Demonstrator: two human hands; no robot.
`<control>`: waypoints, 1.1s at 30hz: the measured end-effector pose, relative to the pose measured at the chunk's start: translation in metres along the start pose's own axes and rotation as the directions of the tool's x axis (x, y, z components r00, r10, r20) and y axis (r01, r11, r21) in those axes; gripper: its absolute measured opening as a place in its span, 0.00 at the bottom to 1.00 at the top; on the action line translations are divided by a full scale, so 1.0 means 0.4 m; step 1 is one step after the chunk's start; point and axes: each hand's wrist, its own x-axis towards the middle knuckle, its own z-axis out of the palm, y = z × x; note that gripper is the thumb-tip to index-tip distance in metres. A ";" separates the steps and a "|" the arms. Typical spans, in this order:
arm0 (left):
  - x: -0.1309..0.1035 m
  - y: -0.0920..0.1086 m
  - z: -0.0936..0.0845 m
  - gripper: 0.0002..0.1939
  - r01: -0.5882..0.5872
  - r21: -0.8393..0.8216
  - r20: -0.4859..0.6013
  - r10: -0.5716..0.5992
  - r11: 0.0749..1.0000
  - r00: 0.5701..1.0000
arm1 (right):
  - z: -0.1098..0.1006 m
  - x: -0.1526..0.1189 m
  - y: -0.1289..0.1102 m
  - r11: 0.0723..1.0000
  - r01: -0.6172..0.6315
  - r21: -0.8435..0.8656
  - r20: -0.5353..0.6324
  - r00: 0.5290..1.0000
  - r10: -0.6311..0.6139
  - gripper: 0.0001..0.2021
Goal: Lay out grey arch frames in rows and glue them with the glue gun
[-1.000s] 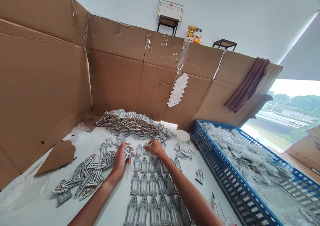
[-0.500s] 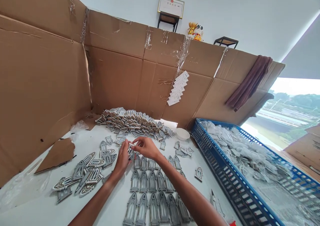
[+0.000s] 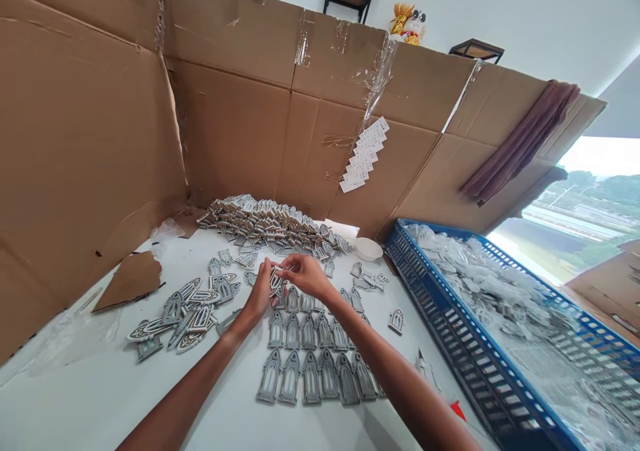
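Between my two hands is a small grey-and-white arched window piece (image 3: 277, 281), tilted up off the table. My left hand (image 3: 260, 292) is closed around its left side. From the right, my right hand (image 3: 304, 274) pinches its upper edge with thumb and fingers. Just below the hands, rows of grey arched window pieces (image 3: 311, 379) lie side by side, partly covered by my right forearm. A loose heap of similar pieces (image 3: 193, 311) lies to the left of my left hand. Behind the hands rises a big pile of such pieces (image 3: 270, 221).
A blue plastic crate (image 3: 450, 358) with clear-bagged parts stands at the right. A white bowl (image 3: 369, 248) sits by its corner. A pointed tool (image 3: 424, 364) and one single arched piece (image 3: 397, 321) lie beside the crate. Cardboard walls (image 3: 230, 131) enclose the table; a cardboard scrap (image 3: 127, 281) lies left.
The view has tilted downward, so the table's things sit higher in the picture. Both hands keep hold of the arched window piece, which now shows more of its face.
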 end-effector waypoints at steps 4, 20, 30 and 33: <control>-0.001 0.011 0.010 0.43 0.010 -0.027 0.007 -0.010 1.000 1.000 | -0.022 -0.001 0.013 0.985 -0.019 0.170 0.085 0.996 0.004 0.29; 0.029 -0.036 -0.014 0.40 -0.047 -0.053 -0.147 0.039 0.997 0.988 | -0.135 -0.050 0.157 0.808 -0.033 -0.588 -0.060 0.998 -0.003 0.14; -0.013 -0.029 0.018 0.36 -0.099 0.041 -0.090 0.102 0.994 0.991 | -0.140 -0.050 0.094 0.960 0.015 -0.280 0.018 1.000 -0.011 0.11; -0.019 -0.029 0.026 0.36 -0.109 0.024 -0.053 0.110 0.994 0.993 | -0.126 -0.056 0.056 0.996 0.019 -0.092 0.152 0.988 -0.004 0.20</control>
